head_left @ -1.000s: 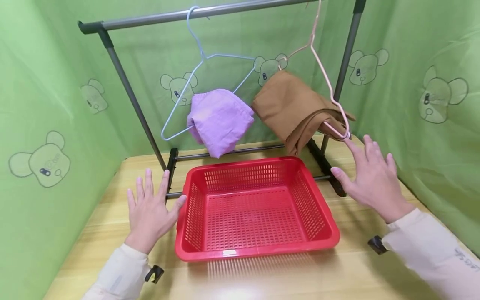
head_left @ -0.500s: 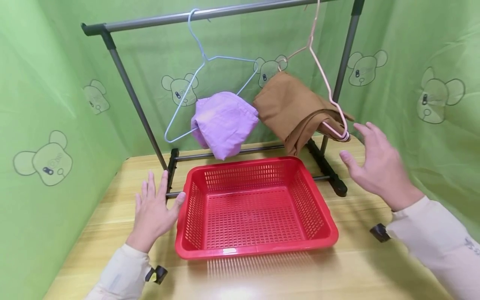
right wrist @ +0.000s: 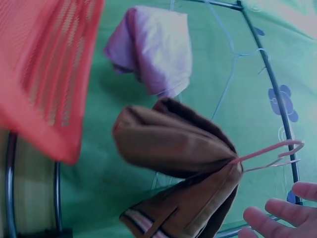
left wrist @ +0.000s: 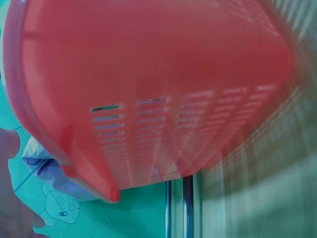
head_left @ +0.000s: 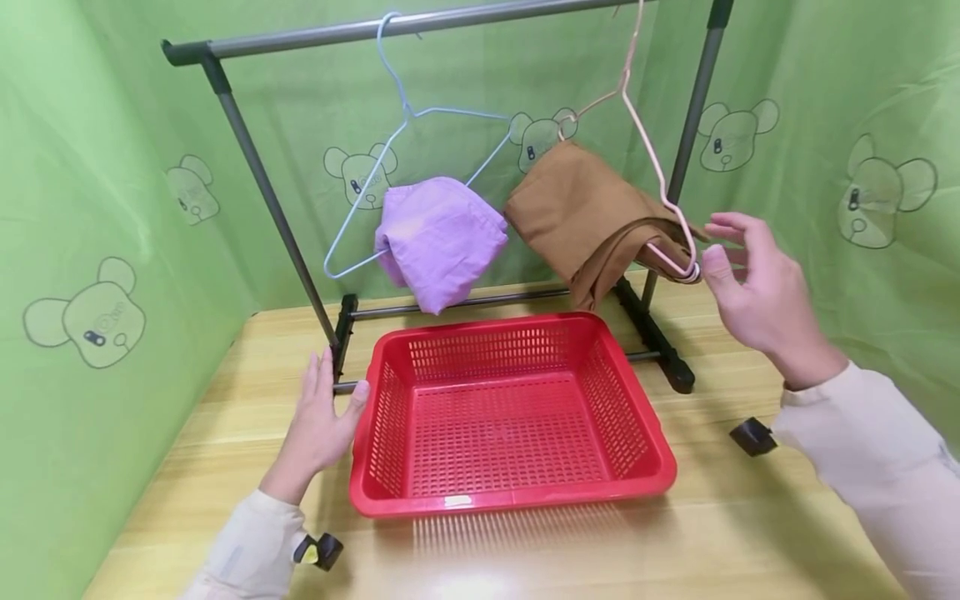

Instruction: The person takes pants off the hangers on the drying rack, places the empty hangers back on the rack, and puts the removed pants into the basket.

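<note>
My right hand (head_left: 765, 287) hovers beside the lower end of the pink hanger (head_left: 651, 150), fingers loosely bent and holding nothing. Over that hanger's bar hangs a folded brown garment (head_left: 581, 208); striped trim shows on it in the right wrist view, where my fingertips (right wrist: 287, 210) stand apart from the cloth. A purple cloth (head_left: 442, 242) drapes over the bar of the blue hanger (head_left: 358, 204). Along the left rim of the red plastic basket (head_left: 502, 500), my left hand (head_left: 318, 429) has its fingers extended and thumb by the rim. Perforated wall slots of the basket fill the left wrist view.
Both hangers hook onto a grey metal clothes rack (head_left: 300, 37), whose black feet (head_left: 667, 362) stand on the wooden tabletop (head_left: 202, 467) behind the basket. Green fabric (head_left: 67, 208) with printed mouse heads encloses the back and sides.
My right hand has risen and turned near the pink hanger's end, its fingers bending more. My left hand has turned, its spread fingers drawing together beside the basket.
</note>
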`<action>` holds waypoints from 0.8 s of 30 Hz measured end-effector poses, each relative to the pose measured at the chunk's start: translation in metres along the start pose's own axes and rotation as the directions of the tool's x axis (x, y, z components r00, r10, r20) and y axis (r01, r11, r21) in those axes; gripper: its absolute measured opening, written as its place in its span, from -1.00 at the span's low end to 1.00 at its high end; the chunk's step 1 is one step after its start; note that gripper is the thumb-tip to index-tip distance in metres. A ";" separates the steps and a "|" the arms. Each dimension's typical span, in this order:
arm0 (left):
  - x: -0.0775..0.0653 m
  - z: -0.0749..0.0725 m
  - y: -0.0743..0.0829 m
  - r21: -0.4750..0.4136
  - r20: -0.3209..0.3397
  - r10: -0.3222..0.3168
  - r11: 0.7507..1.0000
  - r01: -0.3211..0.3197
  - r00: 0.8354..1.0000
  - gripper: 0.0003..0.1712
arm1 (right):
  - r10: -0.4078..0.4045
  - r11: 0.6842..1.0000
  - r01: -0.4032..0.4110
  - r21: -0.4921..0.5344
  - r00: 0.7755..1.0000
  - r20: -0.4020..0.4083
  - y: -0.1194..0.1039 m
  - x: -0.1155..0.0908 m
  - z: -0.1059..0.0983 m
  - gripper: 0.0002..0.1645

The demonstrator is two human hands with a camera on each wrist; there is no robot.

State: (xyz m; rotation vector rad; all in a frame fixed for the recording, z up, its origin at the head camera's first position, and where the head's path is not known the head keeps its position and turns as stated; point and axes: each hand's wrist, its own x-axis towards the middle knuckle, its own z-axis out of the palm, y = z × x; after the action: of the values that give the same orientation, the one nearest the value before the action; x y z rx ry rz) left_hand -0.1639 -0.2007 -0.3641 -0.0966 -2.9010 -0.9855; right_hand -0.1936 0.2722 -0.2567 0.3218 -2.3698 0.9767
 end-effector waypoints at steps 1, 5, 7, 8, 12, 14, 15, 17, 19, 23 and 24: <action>0.000 0.001 -0.001 -0.019 0.010 -0.007 1.000 0.007 1.000 -0.07 | 0.021 1.000 -0.021 0.021 1.000 0.007 -0.002 0.002 0.000 -0.43; 0.001 0.006 -0.002 -0.110 0.050 -0.039 0.993 0.044 0.998 -0.08 | 0.054 0.987 -0.057 0.150 0.998 0.024 -0.008 0.009 0.004 -0.47; 0.000 0.008 -0.002 -0.155 0.067 -0.057 0.986 0.067 0.996 -0.08 | 0.061 0.973 -0.066 0.219 0.998 0.028 -0.011 0.012 0.005 -0.48; 0.000 0.009 -0.002 -0.179 0.074 -0.066 0.981 0.078 0.995 -0.08 | 0.066 0.965 -0.072 0.251 0.997 0.031 -0.013 0.013 0.006 -0.49; 0.000 0.013 -0.003 -0.266 0.096 -0.107 0.955 0.129 0.990 -0.08 | 0.095 0.921 -0.104 0.376 0.995 0.042 -0.017 0.018 0.008 -0.58; 0.000 0.014 -0.003 -0.307 0.108 -0.129 0.939 0.156 0.986 -0.07 | 0.108 0.864 -0.119 0.489 0.993 0.051 -0.019 0.020 0.008 -0.65; 0.001 0.014 -0.003 -0.324 0.112 -0.139 0.931 0.168 0.984 -0.07 | 0.113 0.826 -0.127 0.549 0.992 0.059 -0.020 0.020 0.008 -0.67; 0.002 0.015 -0.004 -0.359 0.120 -0.149 0.915 0.183 0.982 -0.07 | 0.123 0.743 -0.144 0.654 0.989 0.078 -0.022 0.022 0.008 -0.70; 0.003 0.016 -0.004 -0.395 0.129 -0.150 0.899 0.189 0.980 -0.07 | 0.129 0.671 -0.162 0.723 0.987 0.101 -0.023 0.023 0.009 -0.70; 0.007 0.019 -0.007 -0.476 0.149 -0.139 0.857 0.194 0.979 -0.06 | 0.147 0.632 -0.214 0.745 0.977 0.157 -0.027 0.028 0.011 -0.63; 0.008 0.020 -0.007 -0.495 0.153 -0.138 0.846 0.197 0.979 -0.06 | 0.153 0.626 -0.230 0.745 0.973 0.172 -0.028 0.029 0.012 -0.61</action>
State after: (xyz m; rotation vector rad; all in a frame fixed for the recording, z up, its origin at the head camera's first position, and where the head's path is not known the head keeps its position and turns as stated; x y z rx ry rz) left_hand -0.1734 -0.1942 -0.3833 0.0785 -2.6902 -1.8167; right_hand -0.2107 0.2437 -0.2315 0.4277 -1.9512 2.1072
